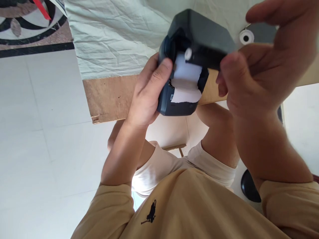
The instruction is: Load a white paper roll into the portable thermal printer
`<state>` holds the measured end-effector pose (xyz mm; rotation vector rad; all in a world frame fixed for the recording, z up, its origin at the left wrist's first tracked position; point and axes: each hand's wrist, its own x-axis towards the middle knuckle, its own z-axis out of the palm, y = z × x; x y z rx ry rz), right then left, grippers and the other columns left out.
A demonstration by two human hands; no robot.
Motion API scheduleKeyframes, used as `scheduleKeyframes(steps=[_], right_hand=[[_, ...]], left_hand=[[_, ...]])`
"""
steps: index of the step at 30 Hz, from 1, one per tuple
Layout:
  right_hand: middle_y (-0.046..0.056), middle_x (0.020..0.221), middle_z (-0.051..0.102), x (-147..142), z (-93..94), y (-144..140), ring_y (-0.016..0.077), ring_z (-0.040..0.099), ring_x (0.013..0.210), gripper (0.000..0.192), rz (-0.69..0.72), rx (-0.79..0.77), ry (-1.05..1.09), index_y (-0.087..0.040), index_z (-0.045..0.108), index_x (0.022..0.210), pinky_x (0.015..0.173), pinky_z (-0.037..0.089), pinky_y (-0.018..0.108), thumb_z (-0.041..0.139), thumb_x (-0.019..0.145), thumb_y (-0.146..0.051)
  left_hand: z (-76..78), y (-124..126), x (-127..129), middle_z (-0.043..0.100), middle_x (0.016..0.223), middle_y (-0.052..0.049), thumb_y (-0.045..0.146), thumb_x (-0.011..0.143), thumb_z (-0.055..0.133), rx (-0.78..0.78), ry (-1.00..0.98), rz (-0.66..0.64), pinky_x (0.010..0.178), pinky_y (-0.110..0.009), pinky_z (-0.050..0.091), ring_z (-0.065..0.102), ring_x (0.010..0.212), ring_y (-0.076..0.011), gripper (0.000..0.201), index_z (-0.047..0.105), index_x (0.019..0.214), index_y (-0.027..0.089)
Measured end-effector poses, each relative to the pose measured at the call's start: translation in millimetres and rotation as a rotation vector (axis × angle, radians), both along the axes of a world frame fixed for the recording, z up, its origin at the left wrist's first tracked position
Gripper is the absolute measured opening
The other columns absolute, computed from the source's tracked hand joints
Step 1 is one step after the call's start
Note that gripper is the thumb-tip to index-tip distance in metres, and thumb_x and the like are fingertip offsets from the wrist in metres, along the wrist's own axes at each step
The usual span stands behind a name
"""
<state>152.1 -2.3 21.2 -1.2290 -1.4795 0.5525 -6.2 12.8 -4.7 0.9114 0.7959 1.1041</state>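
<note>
Gaping open, the dark, boxy device [205, 35] shows ragged-edged white paper [186, 94].

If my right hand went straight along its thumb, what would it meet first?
Likely the raised cover of the dark device; your right hand seems to touch it, though depth is unclear.

Looks like smooth plastic on the printer [205, 36], matt paper in the strip [186, 93], creased cloth [119, 36] over wooden surface [112, 97].
</note>
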Motion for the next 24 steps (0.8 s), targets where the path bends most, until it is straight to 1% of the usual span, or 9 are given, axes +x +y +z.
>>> scheduleKeyframes(steps=[1, 3, 7, 10, 12, 14, 18, 21, 24], right_hand=[[-0.002, 0.095, 0.047, -1.8, 4.1, 3.2, -0.0049, 0.047, 0.051, 0.018, -0.051, 0.029, 0.015, -0.016, 0.045, 0.087, 0.040, 0.032, 0.015, 0.055, 0.076, -0.027], [-0.003, 0.081, 0.045, -3.5, 8.5, 9.8, -0.0019, 0.051, 0.051, 0.020, -0.110, 0.084, 0.037, -0.017, 0.038, 0.079, 0.039, 0.033, 0.016, 0.055, 0.076, -0.028], [-0.001, 0.079, 0.048, -1.3, 8.1, 14.3, 0.0020, 0.054, 0.058, 0.020, -0.161, 0.084, -0.079, -0.016, 0.041, 0.074, 0.043, 0.036, 0.018, 0.056, 0.075, -0.030], [-0.002, 0.075, 0.056, 0.4, 11.2, 10.3, 0.0036, 0.054, 0.062, 0.013, -0.113, 0.043, -0.535, -0.017, 0.052, 0.077, 0.054, 0.039, 0.020, 0.049, 0.078, -0.029], [-0.004, 0.072, 0.058, 0.6, 16.1, 8.2, 0.0068, 0.057, 0.065, 0.016, -0.050, -0.055, -0.892, -0.022, 0.055, 0.086, 0.060, 0.038, 0.023, 0.044, 0.079, -0.031], [-0.004, 0.071, 0.058, 0.4, 20.9, 8.4, 0.0124, 0.058, 0.069, 0.021, -0.013, -0.153, -1.088, -0.029, 0.054, 0.094, 0.059, 0.034, 0.024, 0.043, 0.078, -0.038], [-0.001, 0.064, 0.054, -0.8, 25.1, 14.1, 0.0187, 0.058, 0.067, 0.033, 0.036, -0.220, -1.177, -0.031, 0.054, 0.095, 0.053, 0.026, 0.022, 0.049, 0.070, -0.052], [-0.002, 0.073, 0.058, -2.4, 26.3, 18.7, 0.0193, 0.058, 0.072, 0.037, 0.108, -0.272, -1.138, -0.029, 0.052, 0.100, 0.058, 0.036, 0.026, 0.052, 0.068, -0.050], [-0.004, 0.083, 0.061, 0.0, 29.3, 17.2, 0.0124, 0.054, 0.065, 0.038, 0.179, -0.280, -1.001, -0.028, 0.052, 0.102, 0.069, 0.043, 0.034, 0.058, 0.066, -0.038]], left_hand=[[0.2, -0.2, -0.1, 0.049, 0.076, -0.002, 0.044, 0.077, 0.050, 0.011, -0.007, -0.016, 0.069, -0.029, 0.037, 0.048, 0.075, -0.0152, 0.021, 0.056, 0.081, 0.025], [-0.5, -0.2, -0.5, 0.048, 0.074, -0.003, 0.040, 0.078, 0.052, 0.042, -0.036, -0.023, 0.064, -0.028, 0.037, 0.047, 0.072, -0.0144, 0.019, 0.056, 0.085, 0.023], [-2.9, 0.3, -1.3, 0.051, 0.079, -0.004, 0.042, 0.078, 0.050, 0.041, -0.031, -0.017, 0.068, -0.028, 0.038, 0.051, 0.081, -0.0176, 0.021, 0.056, 0.088, 0.024], [-2.9, 1.1, -2.5, 0.053, 0.084, -0.005, 0.045, 0.077, 0.051, 0.072, 0.013, -0.038, 0.072, -0.031, 0.038, 0.051, 0.084, -0.0199, 0.025, 0.056, 0.089, 0.024], [-1.7, 1.8, -3.3, 0.053, 0.083, -0.004, 0.045, 0.076, 0.053, 0.092, 0.025, -0.059, 0.073, -0.032, 0.038, 0.051, 0.083, -0.0198, 0.024, 0.055, 0.090, 0.025], [0.1, 2.3, -3.8, 0.053, 0.084, -0.004, 0.040, 0.078, 0.052, 0.074, 0.030, -0.069, 0.076, -0.033, 0.038, 0.051, 0.084, -0.0192, 0.019, 0.055, 0.089, 0.025], [1.8, 2.1, -3.9, 0.054, 0.085, -0.004, 0.042, 0.077, 0.052, 0.074, 0.017, -0.069, 0.077, -0.034, 0.039, 0.050, 0.086, -0.0196, 0.022, 0.055, 0.090, 0.024], [0.5, 1.2, -4.0, 0.053, 0.083, -0.004, 0.043, 0.078, 0.051, 0.063, 0.050, -0.053, 0.075, -0.031, 0.038, 0.048, 0.084, -0.0175, 0.024, 0.055, 0.088, 0.022], [-1.6, 0.7, -4.1, 0.052, 0.080, -0.004, 0.049, 0.075, 0.053, 0.068, 0.040, -0.038, 0.072, -0.031, 0.038, 0.047, 0.083, -0.0175, 0.031, 0.056, 0.089, 0.021]])
